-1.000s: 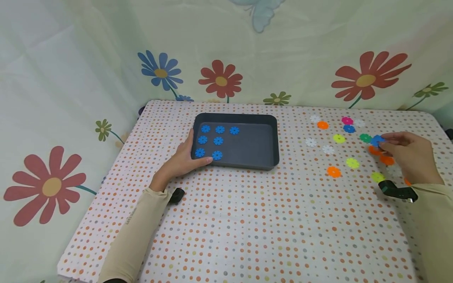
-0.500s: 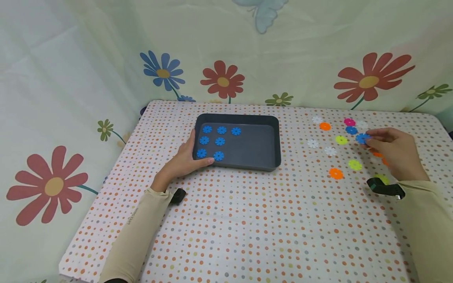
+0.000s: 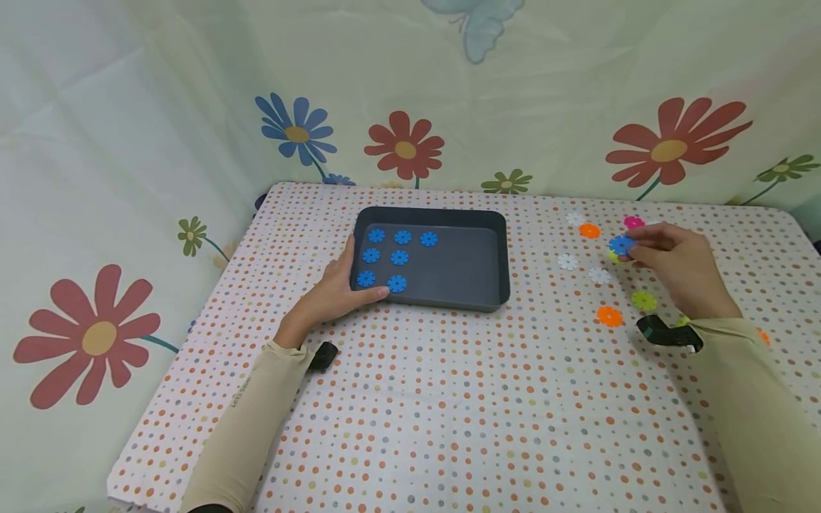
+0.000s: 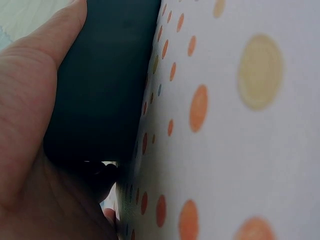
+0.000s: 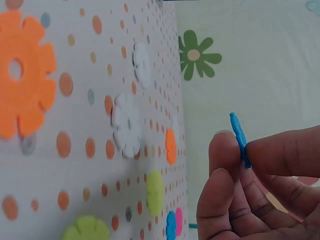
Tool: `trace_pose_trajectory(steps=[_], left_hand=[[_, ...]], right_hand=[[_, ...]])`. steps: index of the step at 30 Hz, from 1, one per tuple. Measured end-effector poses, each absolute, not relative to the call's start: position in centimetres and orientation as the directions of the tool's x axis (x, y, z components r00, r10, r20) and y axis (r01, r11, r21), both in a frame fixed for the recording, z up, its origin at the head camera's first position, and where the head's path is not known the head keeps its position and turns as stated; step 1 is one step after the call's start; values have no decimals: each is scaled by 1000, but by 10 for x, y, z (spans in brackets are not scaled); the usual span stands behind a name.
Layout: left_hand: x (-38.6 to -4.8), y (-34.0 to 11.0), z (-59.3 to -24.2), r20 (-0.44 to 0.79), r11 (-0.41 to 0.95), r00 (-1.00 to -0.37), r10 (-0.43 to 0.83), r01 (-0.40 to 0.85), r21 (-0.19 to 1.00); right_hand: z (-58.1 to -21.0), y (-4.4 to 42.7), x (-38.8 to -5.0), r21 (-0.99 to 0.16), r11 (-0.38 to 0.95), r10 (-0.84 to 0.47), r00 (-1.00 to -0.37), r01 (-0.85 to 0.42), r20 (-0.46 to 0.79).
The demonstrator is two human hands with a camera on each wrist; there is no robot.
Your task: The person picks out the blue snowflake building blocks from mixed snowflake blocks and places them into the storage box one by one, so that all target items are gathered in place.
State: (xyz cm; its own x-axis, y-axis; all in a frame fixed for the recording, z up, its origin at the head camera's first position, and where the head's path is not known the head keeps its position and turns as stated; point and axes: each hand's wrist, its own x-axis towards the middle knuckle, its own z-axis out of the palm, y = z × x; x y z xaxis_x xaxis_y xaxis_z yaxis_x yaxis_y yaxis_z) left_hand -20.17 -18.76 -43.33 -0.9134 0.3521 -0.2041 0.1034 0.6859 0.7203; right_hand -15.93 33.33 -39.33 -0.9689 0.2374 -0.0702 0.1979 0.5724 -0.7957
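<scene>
A blue notched plastic disc (image 3: 621, 246) is pinched between the thumb and fingers of my right hand (image 3: 683, 267), raised off the table. Seen edge-on in the right wrist view, the same blue disc (image 5: 240, 140) is clear of the tabletop. My left hand (image 3: 327, 288) holds the near left corner of a dark grey rectangular tray (image 3: 462, 306). Its thumb lies along the front rim and its fingers against the left side. The left wrist view shows the tray's outer wall (image 4: 107, 85) against this hand. Several blue discs (image 3: 400, 258) lie flat in rows in the tray's left half.
Loose discs lie around my right hand: orange (image 3: 609, 316), white (image 3: 599, 275), yellow-green (image 3: 643, 301) and pink (image 3: 633, 222). Another blue disc (image 5: 171, 225) lies beside the pink one. A dotted cloth (image 3: 449, 413) covers the table, and a flowered curtain (image 3: 545, 92) hangs behind.
My right hand has moved left with the blue disc, from the right end of the loose discs to above a yellow-green one. The left hand and the tray stay in place.
</scene>
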Motion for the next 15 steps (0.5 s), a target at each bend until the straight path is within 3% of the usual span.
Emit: trace_pose_trajectory(steps=[15], left_hand=[[-203, -187, -433, -203, 687, -914, 351, 104, 720]], right_hand=[[-389, 299, -171, -865, 499, 65, -997, 60, -32]])
